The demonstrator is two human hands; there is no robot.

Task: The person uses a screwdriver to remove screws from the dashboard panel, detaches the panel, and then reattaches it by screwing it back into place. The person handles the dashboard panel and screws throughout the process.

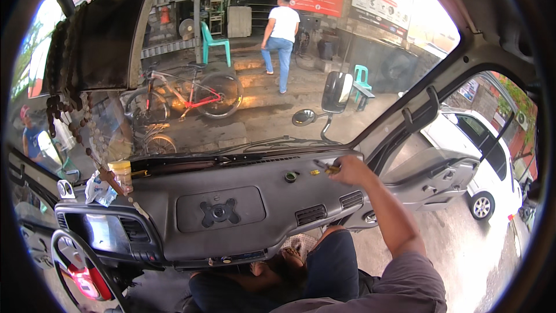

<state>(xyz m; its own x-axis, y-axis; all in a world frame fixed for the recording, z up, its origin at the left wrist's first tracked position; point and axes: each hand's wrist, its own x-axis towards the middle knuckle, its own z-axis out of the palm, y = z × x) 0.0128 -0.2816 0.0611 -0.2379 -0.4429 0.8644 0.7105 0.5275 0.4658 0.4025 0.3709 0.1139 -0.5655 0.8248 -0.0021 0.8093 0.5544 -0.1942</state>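
Note:
My right arm reaches forward over the grey dashboard (278, 197). At its far right end, below the windshield, my right hand (350, 170) is closed around a small yellow-and-dark tool (332, 169). The tool's exact kind is too small to make out. Just left of it on the dashboard lies a small yellow piece (314, 172). Farther left sits a dark green ring (291, 177), which looks like a roll of tape. My left hand is out of view.
A round-based black mount (219, 213) sits on the dashboard panel. A yellow-lidded jar (120, 175) and hanging beads (87, 139) are at left, above the steering wheel (87, 272). The passenger door (431, 179) stands open beside a white car (475, 139). Outside, a person (281, 29) climbs steps.

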